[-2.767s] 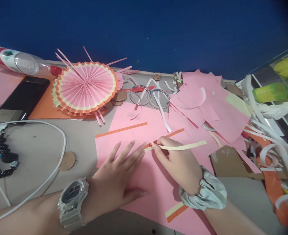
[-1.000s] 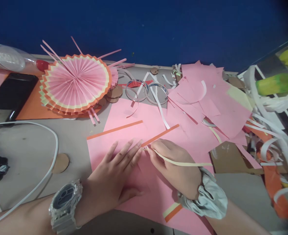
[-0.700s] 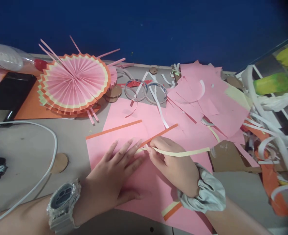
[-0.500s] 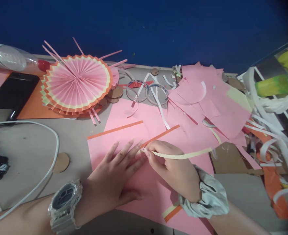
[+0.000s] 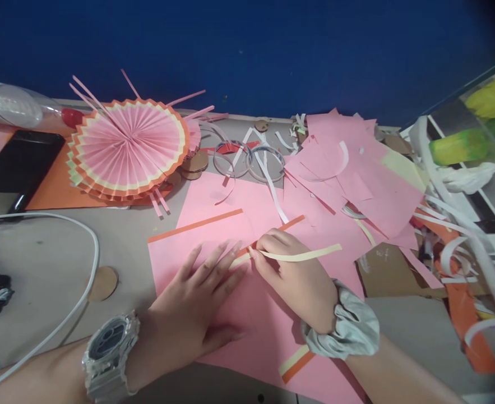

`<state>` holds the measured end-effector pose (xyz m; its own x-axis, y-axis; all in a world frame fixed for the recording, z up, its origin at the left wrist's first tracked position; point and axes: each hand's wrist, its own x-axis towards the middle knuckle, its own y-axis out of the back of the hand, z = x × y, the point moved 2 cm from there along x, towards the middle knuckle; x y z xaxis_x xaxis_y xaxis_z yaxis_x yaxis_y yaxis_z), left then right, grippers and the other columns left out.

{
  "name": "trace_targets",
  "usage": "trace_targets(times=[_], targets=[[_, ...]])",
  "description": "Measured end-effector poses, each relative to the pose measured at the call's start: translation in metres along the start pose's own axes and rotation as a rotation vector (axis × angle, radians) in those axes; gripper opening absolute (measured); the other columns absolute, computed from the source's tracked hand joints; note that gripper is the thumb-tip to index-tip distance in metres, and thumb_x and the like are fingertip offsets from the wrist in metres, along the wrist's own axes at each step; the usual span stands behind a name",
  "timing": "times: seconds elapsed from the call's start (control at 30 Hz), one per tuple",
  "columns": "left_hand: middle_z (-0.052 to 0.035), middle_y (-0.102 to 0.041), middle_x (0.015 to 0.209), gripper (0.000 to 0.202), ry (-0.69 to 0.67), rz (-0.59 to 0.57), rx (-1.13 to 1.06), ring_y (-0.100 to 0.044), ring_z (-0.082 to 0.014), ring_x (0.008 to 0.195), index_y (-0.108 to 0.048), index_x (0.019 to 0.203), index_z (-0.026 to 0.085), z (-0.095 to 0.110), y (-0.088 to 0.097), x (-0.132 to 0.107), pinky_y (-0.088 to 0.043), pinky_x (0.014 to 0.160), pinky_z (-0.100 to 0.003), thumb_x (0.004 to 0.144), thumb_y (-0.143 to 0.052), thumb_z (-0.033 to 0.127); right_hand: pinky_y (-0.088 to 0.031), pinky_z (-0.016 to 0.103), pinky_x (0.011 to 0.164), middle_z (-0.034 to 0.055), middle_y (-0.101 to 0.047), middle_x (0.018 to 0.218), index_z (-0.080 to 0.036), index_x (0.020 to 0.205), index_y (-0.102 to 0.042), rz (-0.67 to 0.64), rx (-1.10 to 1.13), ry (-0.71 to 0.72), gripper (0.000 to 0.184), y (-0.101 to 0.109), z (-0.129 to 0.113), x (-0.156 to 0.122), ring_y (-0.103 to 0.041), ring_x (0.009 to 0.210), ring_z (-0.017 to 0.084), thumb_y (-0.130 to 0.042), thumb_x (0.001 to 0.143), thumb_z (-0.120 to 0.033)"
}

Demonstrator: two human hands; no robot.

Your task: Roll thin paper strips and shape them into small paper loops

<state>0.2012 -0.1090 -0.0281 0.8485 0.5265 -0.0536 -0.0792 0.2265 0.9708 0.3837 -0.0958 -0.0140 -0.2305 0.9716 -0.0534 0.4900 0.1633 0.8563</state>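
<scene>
Fingers spread, my left hand (image 5: pixel 197 303) lies flat on pink paper (image 5: pixel 255 325), its fingertips near the inner end of a pale yellow paper strip (image 5: pixel 310 256). My right hand (image 5: pixel 291 272) pinches that strip between thumb and fingers, and its loose end sticks out to the right. The strip's inner end lies against the paper along an orange strip (image 5: pixel 294 222), which my right hand partly covers. Another orange strip (image 5: pixel 197 225) edges the paper at upper left. A yellow and orange band (image 5: pixel 295 365) shows near the lower edge.
A pleated pink paper rosette (image 5: pixel 133 148) sits at back left beside a black phone (image 5: pixel 20 165). Two tape rings (image 5: pixel 232 159) lie behind the paper. Pink scraps (image 5: pixel 356 174) pile up at right. A cardboard disc (image 5: pixel 103 283) and a white cable (image 5: pixel 93 247) are at left.
My right hand has slid slightly up along the orange strip, and the yellow strip's free end has shifted left and up. More yellow now shows beside my left fingertips. My left hand stays flat.
</scene>
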Motion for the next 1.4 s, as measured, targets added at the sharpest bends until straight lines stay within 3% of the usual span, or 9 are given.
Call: trace_targets(times=[0.23, 0.6, 1.4], targets=[[-0.0108, -0.008, 0.149, 0.081, 0.021, 0.006, 0.014, -0.006, -0.0285, 0.136, -0.015, 0.142, 0.006, 0.001, 0.001, 0.000, 0.001, 0.110, -0.046, 0.085, -0.024, 0.063, -0.036, 0.028, 0.066, 0.0012, -0.046, 0.075, -0.019, 0.069, -0.041, -0.009, -0.086, 0.007, 0.020, -0.002, 0.000, 0.000, -0.044, 0.071, 0.014, -0.040, 0.089, -0.022], [-0.0115, -0.010, 0.149, 0.080, 0.028, 0.002, 0.007, -0.008, -0.0284, 0.136, -0.017, 0.141, 0.006, 0.001, 0.002, 0.000, 0.001, 0.109, -0.047, 0.085, -0.025, 0.063, -0.036, 0.027, 0.064, 0.0008, -0.045, 0.069, -0.018, 0.067, -0.043, 0.010, -0.251, 0.076, 0.021, -0.008, -0.002, 0.000, -0.043, 0.066, 0.014, -0.039, 0.087, -0.016], [-0.0063, -0.009, 0.149, 0.078, 0.043, -0.006, -0.041, -0.007, -0.0252, 0.136, -0.016, 0.142, 0.010, 0.000, 0.004, 0.013, 0.000, 0.110, -0.043, 0.085, -0.024, 0.063, -0.038, 0.029, 0.067, 0.0029, -0.048, 0.073, -0.018, 0.070, -0.044, -0.033, -0.202, 0.050, 0.020, -0.005, 0.001, 0.001, -0.046, 0.071, 0.015, -0.039, 0.089, -0.021]])
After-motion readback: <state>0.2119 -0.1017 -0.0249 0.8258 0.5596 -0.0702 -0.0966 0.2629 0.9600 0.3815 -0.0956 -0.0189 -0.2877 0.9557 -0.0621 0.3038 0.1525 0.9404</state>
